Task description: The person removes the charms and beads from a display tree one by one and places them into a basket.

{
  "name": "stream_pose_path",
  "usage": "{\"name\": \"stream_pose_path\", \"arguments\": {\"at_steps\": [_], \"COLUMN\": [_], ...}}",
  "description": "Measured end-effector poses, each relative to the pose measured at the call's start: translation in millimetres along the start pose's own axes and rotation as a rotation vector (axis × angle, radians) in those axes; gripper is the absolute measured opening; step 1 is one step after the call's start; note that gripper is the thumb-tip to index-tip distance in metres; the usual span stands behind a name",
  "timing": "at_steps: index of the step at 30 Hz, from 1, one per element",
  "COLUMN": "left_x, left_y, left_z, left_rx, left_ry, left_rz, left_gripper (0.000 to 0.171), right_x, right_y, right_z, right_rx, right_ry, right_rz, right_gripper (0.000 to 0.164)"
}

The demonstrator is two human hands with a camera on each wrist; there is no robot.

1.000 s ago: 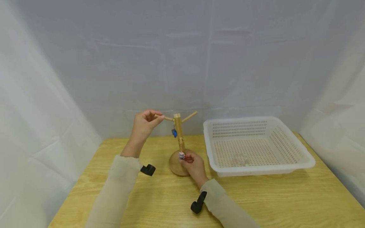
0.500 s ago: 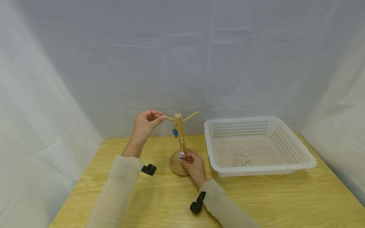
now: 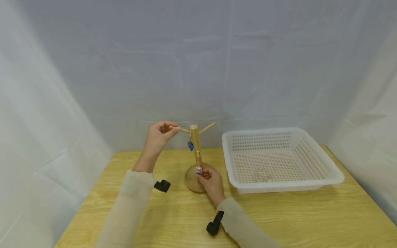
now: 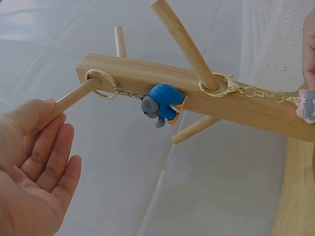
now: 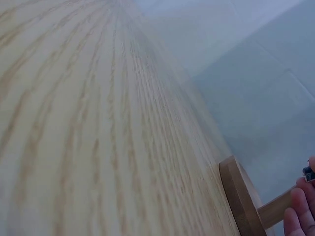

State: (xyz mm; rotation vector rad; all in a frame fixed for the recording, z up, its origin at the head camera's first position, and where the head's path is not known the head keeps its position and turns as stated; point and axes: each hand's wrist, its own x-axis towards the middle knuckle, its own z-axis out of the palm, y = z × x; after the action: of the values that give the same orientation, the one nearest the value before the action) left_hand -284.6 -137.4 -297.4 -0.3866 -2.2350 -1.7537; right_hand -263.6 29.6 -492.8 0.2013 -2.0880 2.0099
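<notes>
A wooden peg stand [image 3: 194, 136] with a round base [image 3: 192, 182] stands on the table. My left hand [image 3: 157, 137] pinches the upper left peg [image 4: 78, 97] between thumb and fingers. From that peg hangs a keychain with a blue and grey animal charm [image 4: 165, 102], its gold ring [image 4: 92, 91] around the peg. Lower down, a second keychain's ring [image 4: 210, 93] is around another peg. Its pink and grey charm [image 3: 199, 170] is pinched by my right hand [image 3: 212, 183], close to the base. The right wrist view catches just the fingertips [image 5: 305, 201] at its edge.
To the right of the stand sits a white perforated basket [image 3: 288, 186]. A small clear item [image 3: 263, 175], too faint to identify, lies in it. Other bare pegs [image 3: 207, 127] stick out from the post. White sheets [image 3: 198, 69] enclose the table [image 3: 173, 220] at the back and sides.
</notes>
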Motion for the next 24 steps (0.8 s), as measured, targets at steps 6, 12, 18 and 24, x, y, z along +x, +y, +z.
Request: {"name": "stream_pose_path", "arguments": {"at_steps": [6, 12, 18, 24], "left_x": [-0.3, -1.1, -1.2, -0.4], "left_y": [-0.1, 0.6, 0.2, -1.3], "left_z": [0.0, 0.6, 1.0, 0.6], "left_rx": [-0.009, -0.029, -0.033, -0.026], "left_ry": [0.005, 0.01, 0.01, 0.009], "left_rz": [-0.018, -0.018, -0.014, -0.017], "left_gripper": [0.02, 0.015, 0.014, 0.018], "right_x": [-7.9, -16.0, -18.0, -20.2], "right_y": [-17.2, -34.5, -40.5, -48.9], "right_z": [-5.5, -12.0, -15.1, -15.2], "right_rx": [0.027, 0.047, 0.054, 0.05], "right_ry": [-0.003, -0.014, -0.032, -0.042], "right_rz": [-0.002, -0.014, -0.015, -0.026], "right_gripper": [0.014, 0.015, 0.014, 0.014]}}
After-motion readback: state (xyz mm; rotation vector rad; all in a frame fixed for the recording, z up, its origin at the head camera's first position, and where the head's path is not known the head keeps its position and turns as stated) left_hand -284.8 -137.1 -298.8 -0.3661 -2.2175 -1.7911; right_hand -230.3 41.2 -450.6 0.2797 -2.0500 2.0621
